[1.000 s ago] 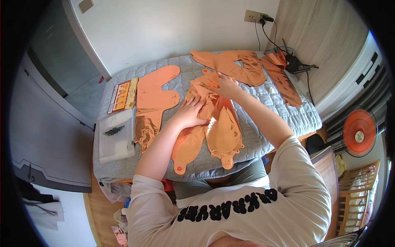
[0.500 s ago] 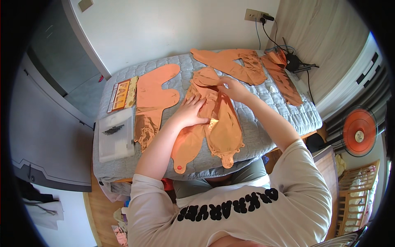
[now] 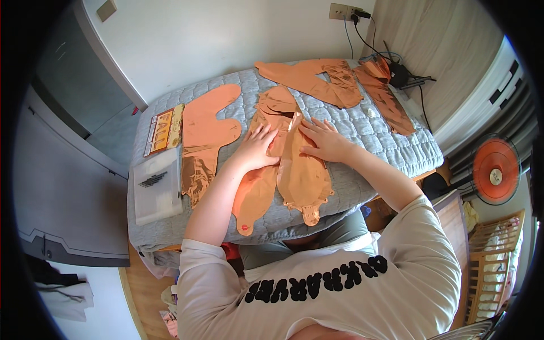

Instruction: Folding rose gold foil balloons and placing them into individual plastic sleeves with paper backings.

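Observation:
A flat, uninflated orange foil balloon (image 3: 306, 184) lies in front of me on a grey quilted bed cover (image 3: 351, 133), with a folded strip and creases along its middle. My left hand (image 3: 256, 149) rests on its left part, fingers spread. My right hand (image 3: 328, 141) lies flat on its right part, fingers stretched out and pointing toward the fold. Beneath my palms the foil is hidden. To the left is another flat orange foil balloon (image 3: 208, 122) with rounded lobes. Farther back lies an orange foil balloon (image 3: 297, 77) with a cut-out.
A crumpled orange foil piece (image 3: 391, 107) lies at the far right, near a black device (image 3: 401, 76) with cables. On the left are a printed package (image 3: 162, 131) and a clear plastic bag (image 3: 150, 199) with thin black sticks (image 3: 153, 179). An orange fan (image 3: 495, 164) stands right.
My right hand has let go of the foil's far edge and come down flat onto the right part. That part lies flatter and more closed toward the middle. The left hand stays nearly in place.

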Tool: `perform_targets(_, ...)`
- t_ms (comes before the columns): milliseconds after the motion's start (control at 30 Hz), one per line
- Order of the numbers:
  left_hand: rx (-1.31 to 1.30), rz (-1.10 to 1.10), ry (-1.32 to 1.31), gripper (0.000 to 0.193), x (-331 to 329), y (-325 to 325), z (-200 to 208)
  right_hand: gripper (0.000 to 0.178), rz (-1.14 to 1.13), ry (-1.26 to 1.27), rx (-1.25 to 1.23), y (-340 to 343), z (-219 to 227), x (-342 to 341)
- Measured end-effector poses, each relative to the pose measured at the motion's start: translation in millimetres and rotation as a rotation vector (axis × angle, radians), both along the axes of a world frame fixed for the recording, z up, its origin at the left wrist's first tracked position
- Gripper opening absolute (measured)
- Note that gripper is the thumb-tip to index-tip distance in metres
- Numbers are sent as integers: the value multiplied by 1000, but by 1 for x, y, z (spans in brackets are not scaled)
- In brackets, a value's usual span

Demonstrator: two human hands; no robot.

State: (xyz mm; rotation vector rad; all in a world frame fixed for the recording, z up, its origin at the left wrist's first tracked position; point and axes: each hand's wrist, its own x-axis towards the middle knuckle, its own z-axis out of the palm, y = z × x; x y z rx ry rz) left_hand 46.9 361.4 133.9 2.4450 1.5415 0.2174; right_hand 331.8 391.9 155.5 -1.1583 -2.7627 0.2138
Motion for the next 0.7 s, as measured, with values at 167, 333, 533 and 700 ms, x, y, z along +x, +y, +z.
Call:
perform_targets(167, -3, 8, 12, 97, 4, -1, 2, 73, -10, 33, 32, 1, 2, -6)
perform_targets(333, 10, 2, 32, 96, 4, -1, 14, 64, -61, 88, -16, 15, 4, -18)
perform_targets(533, 37, 8, 39, 97, 4, 1, 6, 74, -115, 71, 75, 17, -12, -24)
perform_targets(700, 37, 7, 28, 96, 1, 2, 1, 84, -127, 63, 62, 13, -14, -28)
